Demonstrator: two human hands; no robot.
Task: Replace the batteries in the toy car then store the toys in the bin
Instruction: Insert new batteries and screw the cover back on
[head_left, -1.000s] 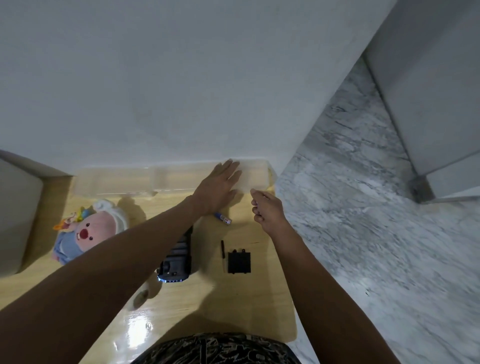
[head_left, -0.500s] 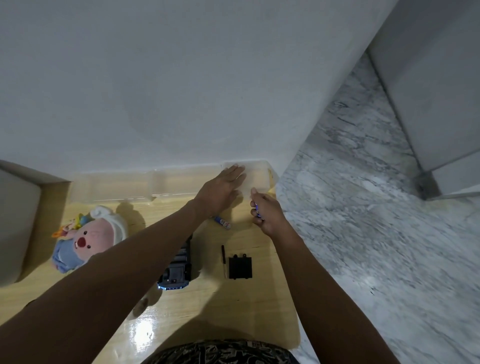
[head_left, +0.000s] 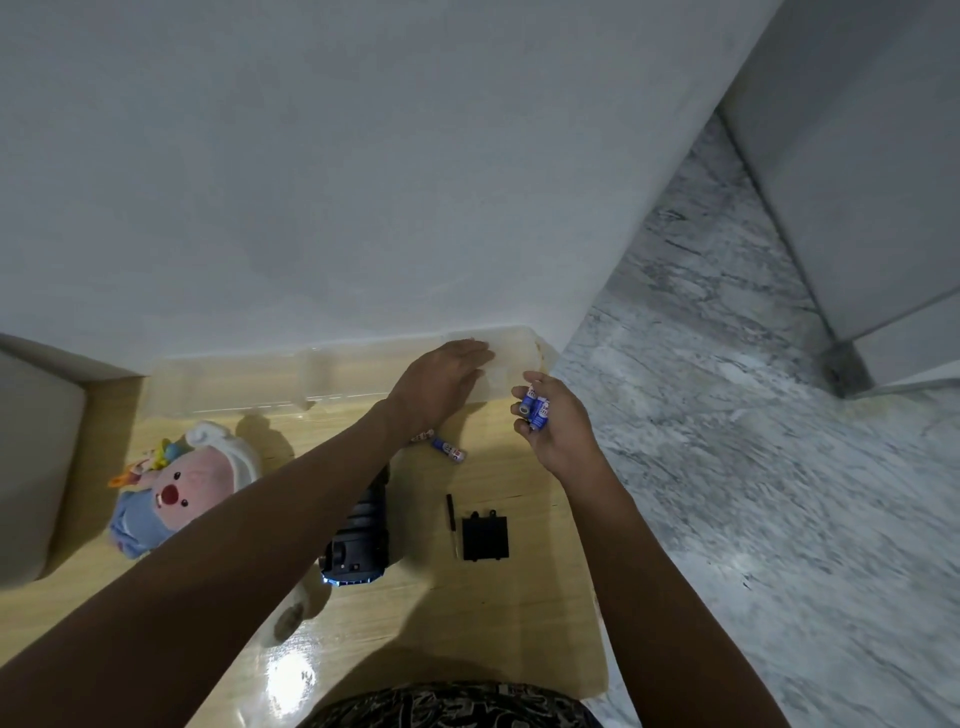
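Observation:
My right hand (head_left: 556, 426) holds two blue batteries (head_left: 536, 408) in its curled fingers above the table's right edge. My left hand (head_left: 441, 379) lies flat with straight fingers on a small clear box (head_left: 506, 358) by the wall. Another blue battery (head_left: 449, 448) lies loose on the wooden table (head_left: 519, 613) just under my left wrist. The dark toy car (head_left: 361, 540) lies below my left forearm, partly hidden by it. Its black battery cover (head_left: 484, 537) and a thin black screwdriver (head_left: 452, 522) lie to the car's right.
A long clear bin (head_left: 228, 387) runs along the white wall at the table's back. A pink and blue plush toy (head_left: 176, 488) lies at the left. Marble floor (head_left: 753, 467) drops away beyond the table's right edge. A grey cushion (head_left: 36, 467) sits far left.
My right hand has turned and lifted, so that the blue batteries in its fingers now show. My left hand has stayed flat on the clear box.

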